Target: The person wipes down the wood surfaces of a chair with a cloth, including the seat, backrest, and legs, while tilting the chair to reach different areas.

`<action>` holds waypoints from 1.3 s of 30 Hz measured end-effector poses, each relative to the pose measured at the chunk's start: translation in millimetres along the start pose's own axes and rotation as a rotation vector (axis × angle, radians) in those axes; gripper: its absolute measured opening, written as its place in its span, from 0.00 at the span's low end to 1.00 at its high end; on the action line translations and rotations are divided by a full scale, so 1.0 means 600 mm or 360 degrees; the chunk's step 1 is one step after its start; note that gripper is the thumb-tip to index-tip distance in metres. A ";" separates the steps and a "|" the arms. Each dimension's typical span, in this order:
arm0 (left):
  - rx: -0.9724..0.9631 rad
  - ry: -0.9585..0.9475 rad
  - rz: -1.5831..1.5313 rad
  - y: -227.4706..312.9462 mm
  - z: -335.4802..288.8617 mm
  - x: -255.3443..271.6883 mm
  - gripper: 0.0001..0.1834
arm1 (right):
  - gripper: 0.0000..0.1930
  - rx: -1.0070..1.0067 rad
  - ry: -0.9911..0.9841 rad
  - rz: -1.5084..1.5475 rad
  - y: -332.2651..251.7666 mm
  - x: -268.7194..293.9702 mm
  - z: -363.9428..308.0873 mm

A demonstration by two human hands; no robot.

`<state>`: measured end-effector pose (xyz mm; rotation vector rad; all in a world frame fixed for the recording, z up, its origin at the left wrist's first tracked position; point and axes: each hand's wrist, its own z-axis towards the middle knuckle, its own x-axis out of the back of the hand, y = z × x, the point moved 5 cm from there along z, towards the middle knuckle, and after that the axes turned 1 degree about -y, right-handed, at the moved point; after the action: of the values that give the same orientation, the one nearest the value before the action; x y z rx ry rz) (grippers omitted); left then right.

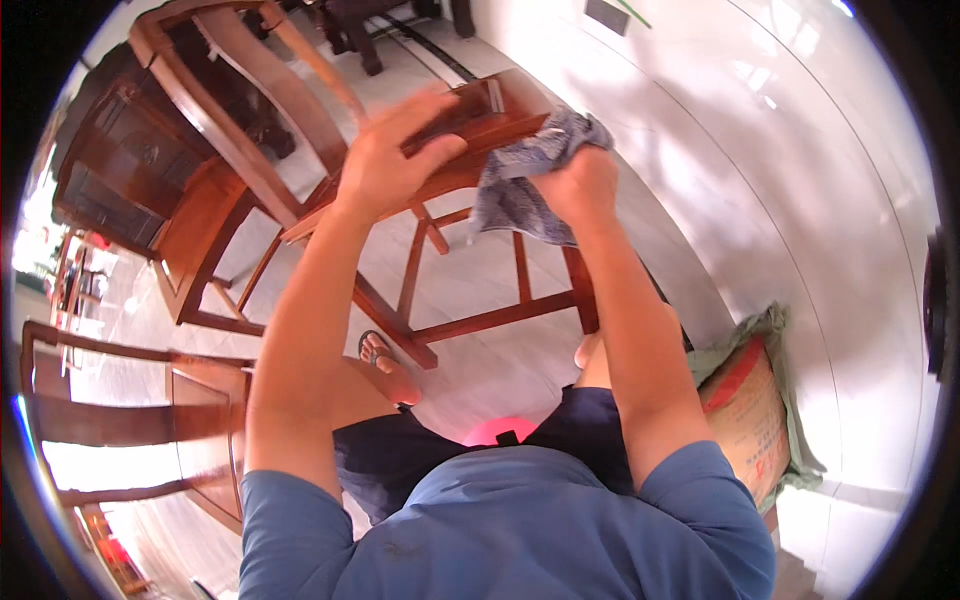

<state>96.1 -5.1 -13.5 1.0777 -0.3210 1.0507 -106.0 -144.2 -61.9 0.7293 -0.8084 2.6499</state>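
Observation:
A reddish-brown wooden chair stands in front of me, its slatted back to the left and its seat beneath my hands. My right hand is closed on a crumpled grey-blue cloth, which hangs over the seat's near right edge. My left hand is at the chair's left side, by the back, with fingers stretched and thumb apart. Its fingertips are slightly blurred, and I cannot tell whether they touch the wood. Nothing shows in that hand.
A second wooden chair stands at the far left, and another chair at the near left. Along the right runs a white tiled wall. A printed sack leans there in green wrapping. Part of a pink seat shows between my legs.

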 end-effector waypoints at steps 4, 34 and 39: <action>-0.0063 0.1494 0.1045 -0.082 -0.119 0.192 0.47 | 0.19 0.0179 0.0057 0.0168 -0.001 0.006 0.004; 0.1068 0.1258 -0.0463 -0.338 -0.269 0.176 0.23 | 0.15 0.0361 -0.0288 0.0230 -0.086 -0.014 0.032; 0.1283 0.1015 -0.0458 -0.316 -0.251 0.170 0.28 | 0.16 0.0321 -0.0519 0.0276 -0.035 -0.007 0.030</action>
<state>265.8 162.2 -124.6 1.3568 0.8141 1.2225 -87.4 -138.2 -42.2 1.2197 -0.7155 2.8375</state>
